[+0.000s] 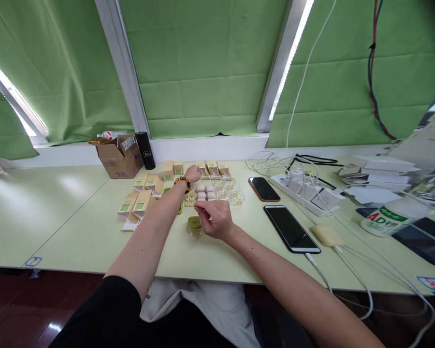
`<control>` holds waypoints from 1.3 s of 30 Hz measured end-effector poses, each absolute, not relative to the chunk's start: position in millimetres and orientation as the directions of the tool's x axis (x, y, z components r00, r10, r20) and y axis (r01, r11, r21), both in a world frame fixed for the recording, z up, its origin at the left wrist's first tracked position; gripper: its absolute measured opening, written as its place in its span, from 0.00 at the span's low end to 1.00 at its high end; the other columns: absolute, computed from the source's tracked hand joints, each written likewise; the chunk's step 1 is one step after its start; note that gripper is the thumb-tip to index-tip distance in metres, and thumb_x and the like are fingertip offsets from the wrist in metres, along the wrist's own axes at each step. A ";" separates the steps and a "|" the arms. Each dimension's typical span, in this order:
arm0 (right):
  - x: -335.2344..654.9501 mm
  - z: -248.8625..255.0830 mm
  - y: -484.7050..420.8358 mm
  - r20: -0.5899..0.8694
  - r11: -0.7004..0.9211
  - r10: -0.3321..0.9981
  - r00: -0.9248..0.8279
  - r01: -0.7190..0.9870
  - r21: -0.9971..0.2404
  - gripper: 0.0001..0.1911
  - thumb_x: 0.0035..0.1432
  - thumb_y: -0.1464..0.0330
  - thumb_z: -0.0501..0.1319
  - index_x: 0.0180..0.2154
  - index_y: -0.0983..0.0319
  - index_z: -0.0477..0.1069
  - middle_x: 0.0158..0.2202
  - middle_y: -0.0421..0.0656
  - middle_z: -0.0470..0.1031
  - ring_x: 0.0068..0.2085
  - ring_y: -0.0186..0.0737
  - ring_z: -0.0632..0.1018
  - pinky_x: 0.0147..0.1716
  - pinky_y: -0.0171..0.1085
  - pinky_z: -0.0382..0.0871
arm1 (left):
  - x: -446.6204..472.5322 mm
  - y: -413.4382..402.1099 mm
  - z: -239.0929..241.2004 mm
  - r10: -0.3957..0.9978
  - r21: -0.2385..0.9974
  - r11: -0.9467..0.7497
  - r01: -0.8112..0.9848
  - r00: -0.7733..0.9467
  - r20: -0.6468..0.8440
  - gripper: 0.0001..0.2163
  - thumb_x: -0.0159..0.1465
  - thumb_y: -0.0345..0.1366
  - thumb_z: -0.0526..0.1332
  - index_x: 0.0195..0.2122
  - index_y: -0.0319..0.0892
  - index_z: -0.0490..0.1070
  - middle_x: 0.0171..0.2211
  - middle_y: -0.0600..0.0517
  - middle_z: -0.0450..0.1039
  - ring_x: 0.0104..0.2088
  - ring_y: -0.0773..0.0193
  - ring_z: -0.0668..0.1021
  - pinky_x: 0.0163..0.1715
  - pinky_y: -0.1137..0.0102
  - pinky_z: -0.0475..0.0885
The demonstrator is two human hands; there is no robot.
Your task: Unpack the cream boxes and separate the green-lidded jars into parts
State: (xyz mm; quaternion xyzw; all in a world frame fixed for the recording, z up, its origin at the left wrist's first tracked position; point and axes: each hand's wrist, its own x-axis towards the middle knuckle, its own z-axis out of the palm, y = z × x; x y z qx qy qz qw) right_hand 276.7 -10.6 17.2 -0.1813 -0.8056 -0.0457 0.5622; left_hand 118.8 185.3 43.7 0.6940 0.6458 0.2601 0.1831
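My left hand (193, 174), with a beaded bracelet at its wrist, reaches to the back of the table, beside open cream-coloured small boxes (212, 169). Its fingers point away and are mostly hidden. My right hand (215, 218) is closed in a pinch above the tabletop; whatever its fingertips hold is too small to make out. Just left of it stands a small clear jar with a green top (195, 225). Beyond are rows of pale pink-white pieces (205, 192), clear round containers with yellow centres (235, 193) and small yellowish square pieces (189, 199).
More cream boxes (137, 207) stand left of my left forearm. Behind them are a cardboard carton (119, 157) and a black cylinder (145, 151). To the right lie two phones (292, 228), a power strip (308, 193) with cables, a power adapter (328, 236) and a white bottle (391, 217).
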 end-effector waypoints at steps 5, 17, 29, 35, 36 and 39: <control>284.6 17.8 -2.0 0.929 0.916 0.291 -0.228 0.346 -0.202 0.07 0.67 0.71 0.59 0.39 0.58 0.76 0.22 0.38 0.76 0.20 0.34 0.72 0.23 0.35 0.63 | 114.6 175.7 52.7 0.978 0.619 -0.171 0.767 0.057 0.199 0.28 0.64 0.29 0.60 0.66 0.31 0.68 0.69 0.33 0.66 0.68 0.46 0.72 0.66 0.61 0.67; 290.6 20.2 17.7 0.701 0.671 0.712 0.041 0.257 -0.696 0.09 0.67 0.61 0.60 0.40 0.59 0.74 0.22 0.36 0.72 0.23 0.36 0.71 0.26 0.35 0.64 | 62.5 5.9 71.9 0.742 0.449 -0.668 0.593 0.574 0.346 0.29 0.56 0.26 0.63 0.59 0.53 0.77 0.49 0.49 0.82 0.56 0.50 0.78 0.58 0.57 0.74; 288.1 9.2 20.1 0.661 0.641 0.751 -0.021 0.265 -0.720 0.07 0.66 0.61 0.61 0.40 0.58 0.72 0.21 0.34 0.68 0.23 0.35 0.67 0.25 0.36 0.60 | 75.8 -31.8 45.6 0.784 0.548 -0.534 0.644 0.620 0.034 0.30 0.56 0.36 0.74 0.61 0.51 0.75 0.54 0.46 0.72 0.59 0.47 0.70 0.62 0.55 0.63; 286.1 8.8 19.5 0.598 0.595 0.800 -0.039 0.176 -0.784 0.09 0.65 0.60 0.61 0.41 0.58 0.72 0.22 0.35 0.70 0.24 0.36 0.69 0.25 0.35 0.62 | 68.7 -22.5 39.1 0.807 0.856 -0.450 0.253 0.527 0.268 0.29 0.56 0.39 0.77 0.59 0.46 0.74 0.56 0.45 0.74 0.56 0.53 0.75 0.60 0.60 0.67; 285.3 9.1 19.3 0.579 0.579 0.814 -0.047 0.141 -0.803 0.09 0.65 0.59 0.61 0.41 0.58 0.72 0.22 0.35 0.70 0.23 0.36 0.69 0.25 0.35 0.63 | 68.4 -21.1 37.6 0.816 0.894 -0.417 0.166 0.502 0.287 0.30 0.56 0.41 0.78 0.58 0.45 0.74 0.55 0.44 0.75 0.55 0.53 0.76 0.57 0.61 0.69; 282.3 10.3 19.0 0.483 0.485 0.867 -0.123 -0.011 -0.874 0.15 0.63 0.53 0.64 0.39 0.58 0.72 0.22 0.36 0.72 0.21 0.35 0.70 0.22 0.35 0.65 | 68.8 -18.6 32.4 0.845 0.942 -0.331 -0.055 0.427 0.322 0.32 0.56 0.45 0.79 0.58 0.42 0.74 0.53 0.42 0.77 0.52 0.54 0.78 0.52 0.64 0.72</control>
